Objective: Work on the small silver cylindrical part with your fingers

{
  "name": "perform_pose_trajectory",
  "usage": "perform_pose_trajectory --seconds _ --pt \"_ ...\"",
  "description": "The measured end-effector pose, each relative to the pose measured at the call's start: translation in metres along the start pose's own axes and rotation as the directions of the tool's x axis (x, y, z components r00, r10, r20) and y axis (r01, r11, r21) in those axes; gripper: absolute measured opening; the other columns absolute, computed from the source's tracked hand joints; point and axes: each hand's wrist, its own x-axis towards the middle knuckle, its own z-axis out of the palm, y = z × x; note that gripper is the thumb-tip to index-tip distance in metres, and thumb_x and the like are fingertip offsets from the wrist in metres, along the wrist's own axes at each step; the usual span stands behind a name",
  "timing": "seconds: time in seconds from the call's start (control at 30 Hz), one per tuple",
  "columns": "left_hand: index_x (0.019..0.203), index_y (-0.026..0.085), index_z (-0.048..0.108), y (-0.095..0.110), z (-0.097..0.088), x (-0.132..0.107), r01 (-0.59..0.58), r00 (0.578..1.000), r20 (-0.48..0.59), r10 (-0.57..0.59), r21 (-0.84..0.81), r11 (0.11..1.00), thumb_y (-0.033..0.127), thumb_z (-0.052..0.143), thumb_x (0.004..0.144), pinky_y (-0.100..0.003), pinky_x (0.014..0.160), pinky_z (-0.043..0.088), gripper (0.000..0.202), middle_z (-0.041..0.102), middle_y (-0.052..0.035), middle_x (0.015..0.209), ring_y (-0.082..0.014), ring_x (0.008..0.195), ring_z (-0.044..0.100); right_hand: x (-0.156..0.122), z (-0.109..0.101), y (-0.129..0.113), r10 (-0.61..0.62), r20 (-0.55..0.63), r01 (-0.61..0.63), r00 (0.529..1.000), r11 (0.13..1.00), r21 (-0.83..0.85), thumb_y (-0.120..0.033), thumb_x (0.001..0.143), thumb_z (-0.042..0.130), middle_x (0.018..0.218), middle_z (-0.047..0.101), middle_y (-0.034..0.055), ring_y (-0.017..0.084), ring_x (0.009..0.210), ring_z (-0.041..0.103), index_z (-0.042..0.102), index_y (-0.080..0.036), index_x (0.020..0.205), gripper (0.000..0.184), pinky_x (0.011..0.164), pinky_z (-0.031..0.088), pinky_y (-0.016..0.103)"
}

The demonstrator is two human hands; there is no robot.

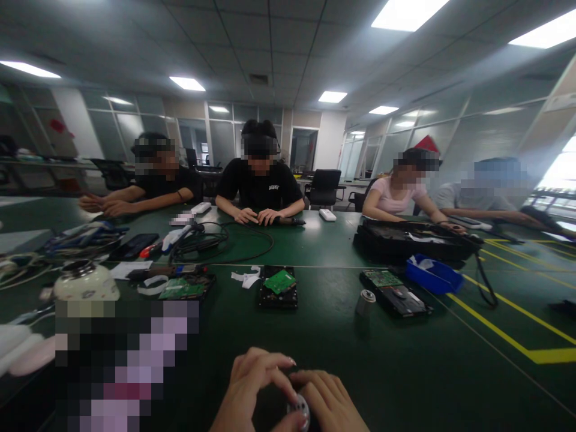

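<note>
At the bottom centre, my left hand (pixel 249 387) has thumb and fingers curled around a round silvery metal part (pixel 299 408) with small dark holes in its face. The left thumb lies over the near side of this part. Against its right side rests my right hand (pixel 330 399), its fingers bent over it and its thumb hidden. The part's lower portion is out of sight behind the hands. Farther off to the right, a small silvery metal cylinder (pixel 366 303) stands upright on the green table (pixel 324 342).
Ahead are a hard drive with a loose green circuit board (pixel 279 281), another hard drive (pixel 398 294) and a blue bin (pixel 434 275). Left stand a cream-coloured jar (pixel 87 279), cables and a screwdriver-like tool (pixel 157 271). A black case (pixel 414 239) lies far right. Several people sit opposite.
</note>
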Motion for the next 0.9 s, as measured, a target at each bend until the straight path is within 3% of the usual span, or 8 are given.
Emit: perform_pose_trajectory --seconds 0.17,0.27,0.37,0.47,0.53,0.7,0.9 --pt "0.101 0.026 0.057 -0.004 0.0 0.001 -0.064 0.998 0.022 0.064 0.001 0.998 0.022 0.069 0.074 -0.033 0.079 0.05 0.03 0.074 0.0009 0.079 -0.0212 0.086 0.066 0.0 -0.001 0.0 0.006 -0.011 -0.006 1.0 1.0 0.009 -0.057 0.088 0.047 0.108 0.068 0.0043 0.02 0.097 0.063 0.058 -0.022 0.104 0.039 0.08 0.049 0.028" --pt "0.086 0.024 0.056 -0.012 -0.001 0.002 0.006 0.988 -0.152 0.002 0.056 0.998 0.027 0.064 0.08 -0.032 0.075 0.05 0.01 0.072 -0.0014 0.08 -0.0196 0.08 0.067 0.0 -0.002 0.001 -0.004 -0.015 0.004 1.0 1.0 0.007 -0.064 0.084 0.046 0.108 0.068 0.0063 0.021 0.097 0.063 0.058 -0.021 0.104 0.049 0.08 0.049 0.029" --pt "0.084 0.023 0.056 -0.027 -0.004 0.009 0.217 0.937 -0.315 -0.151 0.186 0.958 0.035 0.064 0.079 -0.041 0.082 0.045 0.016 0.072 -0.0027 0.084 -0.0231 0.082 0.066 0.0 -0.001 0.003 -0.028 -0.021 0.028 0.999 0.999 -0.02 -0.066 0.082 0.046 0.107 0.068 0.0056 0.02 0.096 0.063 0.058 -0.021 0.102 0.05 0.08 0.049 0.029" --pt "0.083 0.023 0.059 -0.039 -0.008 0.014 0.374 0.914 -0.279 -0.294 0.3 0.878 0.035 0.063 0.078 -0.048 0.083 0.041 0.013 0.073 -0.0023 0.089 -0.0273 0.089 0.065 0.0 0.001 0.004 -0.034 -0.018 0.033 0.999 0.999 -0.038 -0.063 0.084 0.046 0.108 0.069 0.0038 0.019 0.096 0.064 0.057 -0.022 0.101 0.046 0.079 0.049 0.027" --pt "0.085 0.024 0.061 -0.041 -0.009 0.014 0.412 0.908 -0.234 -0.348 0.343 0.845 0.032 0.061 0.078 -0.049 0.083 0.04 0.01 0.073 -0.0018 0.092 -0.0282 0.094 0.064 0.0 0.001 0.004 -0.025 -0.019 0.025 1.0 0.999 -0.032 -0.064 0.085 0.044 0.108 0.068 0.0042 0.019 0.096 0.063 0.057 -0.022 0.1 0.046 0.079 0.049 0.027" --pt "0.098 0.027 0.061 -0.04 -0.008 0.012 0.421 0.906 -0.209 -0.369 0.342 0.84 0.031 0.062 0.077 -0.047 0.084 0.041 0.022 0.074 -0.0021 0.096 -0.0285 0.101 0.062 0.001 -0.003 0.002 -0.032 -0.025 0.032 0.999 0.999 -0.007 -0.065 0.085 0.043 0.109 0.068 0.0045 0.019 0.097 0.063 0.056 -0.022 0.102 0.049 0.08 0.048 0.027" --pt "0.085 0.022 0.066 -0.034 -0.005 0.017 0.31 0.947 -0.122 -0.296 0.12 0.943 0.031 0.061 0.081 -0.04 0.085 0.047 0.011 0.074 -0.004 0.091 -0.0233 0.091 0.066 0.001 0.0 0.0 -0.02 -0.038 0.018 0.999 0.999 -0.034 -0.065 0.084 0.044 0.106 0.068 0.0048 0.019 0.096 0.063 0.056 -0.021 0.098 0.048 0.078 0.048 0.027"
